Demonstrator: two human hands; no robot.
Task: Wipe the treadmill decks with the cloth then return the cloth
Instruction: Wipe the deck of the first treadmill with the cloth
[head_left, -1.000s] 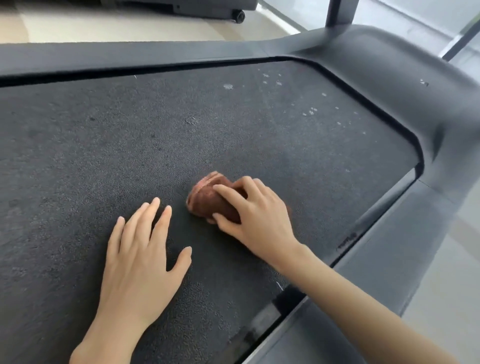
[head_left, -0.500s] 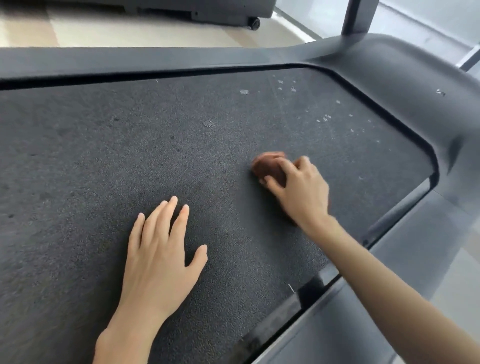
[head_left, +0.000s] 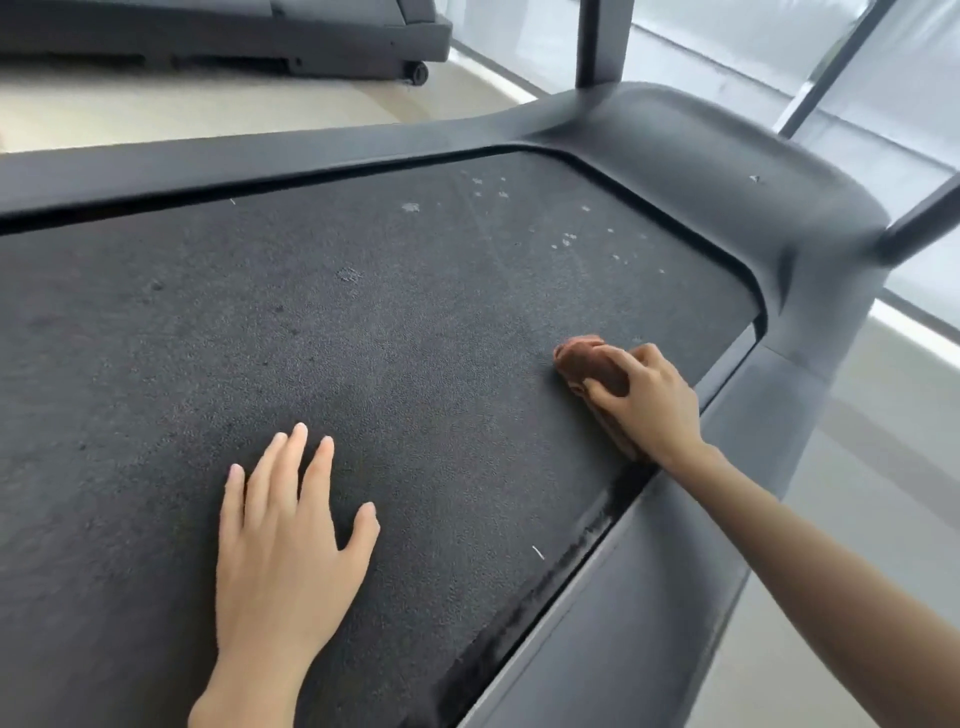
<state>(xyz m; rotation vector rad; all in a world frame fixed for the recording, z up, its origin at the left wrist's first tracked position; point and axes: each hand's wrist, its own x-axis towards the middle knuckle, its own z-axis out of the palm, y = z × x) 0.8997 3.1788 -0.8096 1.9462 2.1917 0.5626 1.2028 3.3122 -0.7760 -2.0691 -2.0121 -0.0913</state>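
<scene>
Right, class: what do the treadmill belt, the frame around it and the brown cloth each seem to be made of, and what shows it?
Treadmill belt: probably rubber or rubberised fabric, matte dark grey; its grain is pebbly. Frame: likely moulded plastic, smooth satin; soft highlights along curved edges. Brown cloth: soft fabric, matte; it bunches in folds under the right hand.

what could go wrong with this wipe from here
The cloth is bunched small in the right hand, so strokes may leave strips unwiped. The pale specks farther up the belt could be missed. The left hand presses flat on the belt, which might slide under that weight.
</scene>
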